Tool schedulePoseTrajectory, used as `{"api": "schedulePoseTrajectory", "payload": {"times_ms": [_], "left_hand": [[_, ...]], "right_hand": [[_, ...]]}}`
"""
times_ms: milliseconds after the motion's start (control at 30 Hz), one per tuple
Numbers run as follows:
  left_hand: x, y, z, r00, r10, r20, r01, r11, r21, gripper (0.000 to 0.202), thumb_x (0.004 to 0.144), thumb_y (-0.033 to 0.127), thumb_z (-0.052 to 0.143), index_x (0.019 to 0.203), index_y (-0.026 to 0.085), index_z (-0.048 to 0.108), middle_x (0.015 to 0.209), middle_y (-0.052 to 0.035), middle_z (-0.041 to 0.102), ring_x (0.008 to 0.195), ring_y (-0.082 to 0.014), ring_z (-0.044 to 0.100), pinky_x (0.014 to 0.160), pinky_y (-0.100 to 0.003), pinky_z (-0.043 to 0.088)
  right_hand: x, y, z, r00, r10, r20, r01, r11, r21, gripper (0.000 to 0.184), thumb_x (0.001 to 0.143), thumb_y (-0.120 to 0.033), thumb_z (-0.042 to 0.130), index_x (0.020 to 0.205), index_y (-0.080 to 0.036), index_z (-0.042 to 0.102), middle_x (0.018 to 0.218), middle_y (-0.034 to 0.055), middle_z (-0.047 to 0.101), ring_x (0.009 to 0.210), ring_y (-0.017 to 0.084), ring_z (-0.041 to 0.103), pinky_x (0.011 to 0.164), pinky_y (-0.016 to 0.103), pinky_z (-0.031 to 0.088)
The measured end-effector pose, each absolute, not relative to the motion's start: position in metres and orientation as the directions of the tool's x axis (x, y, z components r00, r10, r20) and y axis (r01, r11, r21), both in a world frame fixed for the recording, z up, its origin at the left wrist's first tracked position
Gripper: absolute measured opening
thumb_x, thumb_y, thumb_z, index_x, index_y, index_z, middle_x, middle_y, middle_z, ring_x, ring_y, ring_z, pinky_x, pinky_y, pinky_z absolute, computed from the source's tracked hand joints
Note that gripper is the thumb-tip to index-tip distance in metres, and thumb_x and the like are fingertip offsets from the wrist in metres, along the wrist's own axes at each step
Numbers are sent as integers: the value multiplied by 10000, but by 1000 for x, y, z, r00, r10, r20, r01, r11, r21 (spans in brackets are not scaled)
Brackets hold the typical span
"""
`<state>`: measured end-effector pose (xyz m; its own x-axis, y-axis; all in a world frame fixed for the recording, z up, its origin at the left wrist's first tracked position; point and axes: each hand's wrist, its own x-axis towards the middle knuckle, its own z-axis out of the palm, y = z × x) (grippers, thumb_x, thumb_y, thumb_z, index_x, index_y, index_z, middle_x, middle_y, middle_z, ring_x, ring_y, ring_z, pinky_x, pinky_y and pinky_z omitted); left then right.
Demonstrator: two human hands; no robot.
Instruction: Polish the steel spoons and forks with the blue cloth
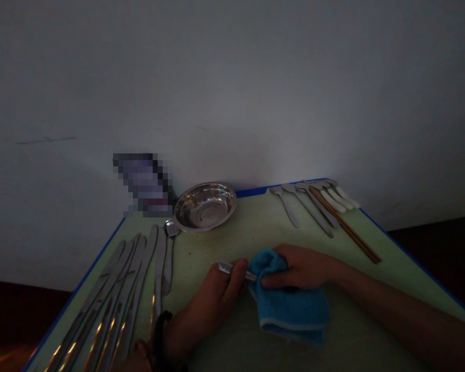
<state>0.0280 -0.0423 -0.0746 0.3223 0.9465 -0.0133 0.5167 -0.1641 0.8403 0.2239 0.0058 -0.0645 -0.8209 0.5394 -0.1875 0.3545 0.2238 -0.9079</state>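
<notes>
My left hand (217,289), with a dark band at the wrist, is closed around the handle of a metal utensil (225,267). The utensil's other end goes into a folded blue cloth (292,310), so its kind is hidden. My right hand (304,266) grips the cloth, bunched around that end, with the thumb pressed on it. The loose part of the cloth hangs down toward the tabletop. Close to my left wrist lie several metal table knives (118,294), side by side, and a metal spoon (169,258).
A shallow steel bowl (207,206) stands at the back of the pale green table (225,243), beside a blurred-out upright object (143,183). At the back right lie a fork (284,206), metal spoons, brown chopsticks (344,227) and white-handled cutlery (339,199). A wall (232,93) rises behind.
</notes>
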Motion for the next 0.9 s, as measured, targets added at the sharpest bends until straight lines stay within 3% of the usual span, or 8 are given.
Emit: {"api": "schedulePoseTrajectory", "payload": {"times_ms": [167, 333, 467, 633, 900], "left_hand": [[30, -42, -73, 222, 972, -77, 399, -19, 917, 411, 868, 458, 297, 573, 196, 413, 509, 58, 345, 480, -111, 348, 454, -223, 292], [29, -41, -71, 79, 993, -93, 304, 65, 950, 465, 888, 476, 165, 615, 199, 421, 472, 60, 329, 437, -117, 328, 424, -227, 273], [29, -40, -74, 112, 993, -24, 525, -39, 850, 458, 904, 431, 186, 600, 201, 442, 490, 39, 394, 476, -135, 399, 477, -245, 305], [31, -40, -75, 408, 913, -32, 690, -285, 665, 402, 911, 327, 248, 600, 203, 471, 508, 21, 501, 460, -133, 462, 508, -250, 317], [27, -41, -69, 385, 919, 79, 581, -308, 753, 324, 881, 310, 342, 642, 188, 522, 563, 27, 522, 528, -125, 495, 555, -230, 361]], "right_hand": [[226, 8, -64, -828, 505, -242, 374, 177, -911, 270, 762, -419, 540, 706, -156, 557, 548, -64, 440, 482, 54, 388, 473, 176, 349], [229, 9, -66, -839, 495, -227, 350, 169, -921, 272, 768, -416, 533, 698, -153, 555, 538, -63, 434, 472, 52, 388, 459, 172, 345], [226, 7, -66, -821, 525, -226, 376, 197, -905, 272, 754, -421, 547, 695, -155, 559, 540, -65, 445, 479, 54, 395, 478, 179, 348], [220, 4, -63, -795, 577, -189, 418, 294, -859, 282, 738, -426, 553, 658, -156, 542, 557, -53, 462, 513, 67, 410, 491, 192, 338], [221, 4, -65, -798, 570, -194, 383, 231, -894, 278, 760, -429, 533, 700, -158, 545, 574, -55, 458, 508, 61, 391, 490, 189, 336]]}}
